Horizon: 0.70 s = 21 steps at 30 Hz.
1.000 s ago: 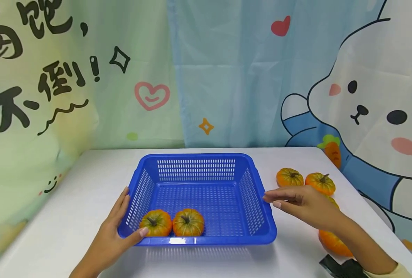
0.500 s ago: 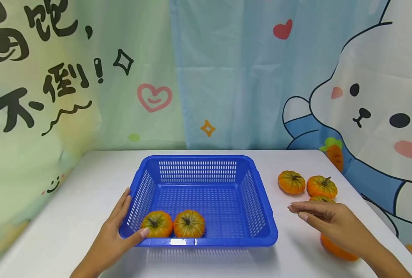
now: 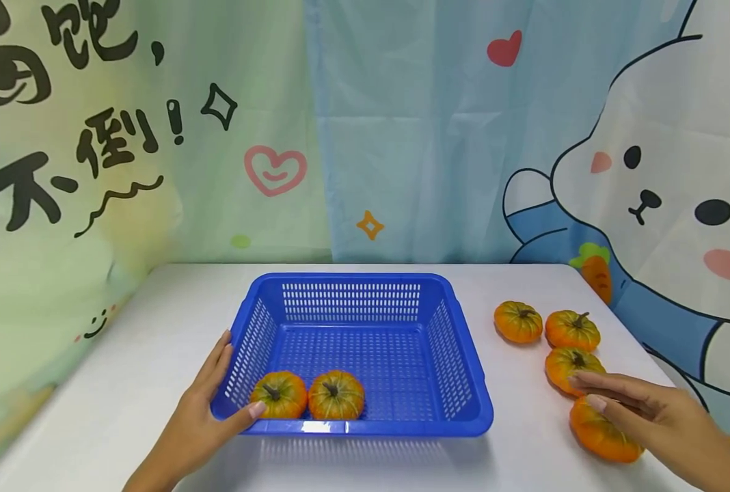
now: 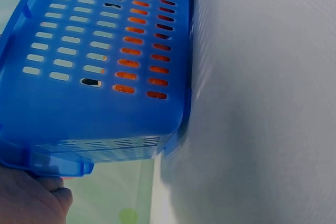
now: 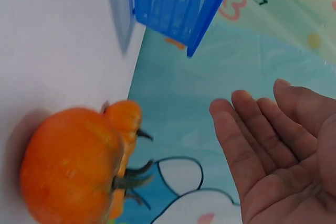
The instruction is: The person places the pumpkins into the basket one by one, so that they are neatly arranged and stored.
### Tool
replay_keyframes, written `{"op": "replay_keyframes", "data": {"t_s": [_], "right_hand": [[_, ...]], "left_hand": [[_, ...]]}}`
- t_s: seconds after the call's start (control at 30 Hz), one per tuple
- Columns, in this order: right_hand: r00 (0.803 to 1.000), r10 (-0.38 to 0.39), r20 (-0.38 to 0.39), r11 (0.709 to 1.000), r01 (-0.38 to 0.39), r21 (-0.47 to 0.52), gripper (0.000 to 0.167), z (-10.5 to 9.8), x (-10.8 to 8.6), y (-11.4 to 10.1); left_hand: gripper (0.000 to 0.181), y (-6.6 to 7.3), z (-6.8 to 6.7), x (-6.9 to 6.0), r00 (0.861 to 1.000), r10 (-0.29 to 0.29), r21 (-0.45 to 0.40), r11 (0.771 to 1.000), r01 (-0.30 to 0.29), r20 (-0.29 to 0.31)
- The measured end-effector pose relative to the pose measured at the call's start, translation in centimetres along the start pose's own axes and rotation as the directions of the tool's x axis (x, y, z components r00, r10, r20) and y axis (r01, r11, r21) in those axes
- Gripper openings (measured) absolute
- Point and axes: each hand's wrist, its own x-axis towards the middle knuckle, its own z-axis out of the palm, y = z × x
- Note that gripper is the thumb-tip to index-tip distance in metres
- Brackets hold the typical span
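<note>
My left hand (image 3: pixel 194 413) grips the front left corner of a blue plastic basket (image 3: pixel 365 428), thumb over the rim and fingers along the outer side. In the left wrist view the hand (image 4: pixel 31 195) is at the basket's edge, partly cut off. Inside the basket, a small orange pumpkin (image 3: pixel 279 396) and a second pumpkin (image 3: pixel 336 396) sit side by side near the front. My right hand (image 3: pixel 666 420), fingers extended, hovers over the nearest loose pumpkin (image 3: pixel 601 437). Its palm (image 5: pixel 294 177) faces the pumpkins in the right wrist view and holds nothing.
Beyond the right hand lie more pumpkins: a middle pumpkin (image 3: pixel 564 367), a back right pumpkin (image 3: pixel 573 333) and a back left pumpkin (image 3: pixel 518 324). All rest on the white table (image 3: pixel 186 301). A printed curtain (image 3: pixel 402 137) hangs behind the table.
My right hand has moved from beside the basket's right rim rightward and toward me, over the loose pumpkins. The left hand and basket stay in place.
</note>
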Motion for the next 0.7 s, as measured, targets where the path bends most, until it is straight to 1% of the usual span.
{"op": "replay_keyframes", "data": {"t_s": [0.1, 0.23, 0.37, 0.6, 0.7], "right_hand": [[0.999, 0.004, -0.047, 1.000, -0.005, -0.021, 0.037, -0.2, -0.2, 0.9], [0.994, 0.012, -0.106, 0.999, -0.017, -0.040, 0.038, -0.1, -0.2, 2.1], [0.991, 0.044, -0.127, 0.998, -0.049, -0.038, 0.042, 0.0, -0.3, 3.0], [0.976, 0.056, -0.209, 0.998, -0.058, -0.005, 0.043, 0.5, 0.0, 5.0], [0.972, 0.099, -0.211, 0.995, -0.103, -0.008, 0.049, 0.7, 0.3, 5.9]], "left_hand": [[0.095, -0.1, 0.0, 0.0, 1.000, -0.007, -0.009, 1.000, 0.007, 0.002], [0.095, 0.0, -0.1, 0.0, 1.000, -0.006, -0.001, 1.000, 0.006, 0.002], [0.096, 0.0, -0.2, 0.0, 1.000, 0.000, -0.001, 1.000, 0.000, 0.000], [0.096, -0.1, -0.1, -0.1, 1.000, -0.013, 0.002, 1.000, 0.013, 0.004], [0.096, -0.1, 0.0, -0.1, 1.000, -0.013, -0.004, 1.000, 0.013, 0.007]]}}
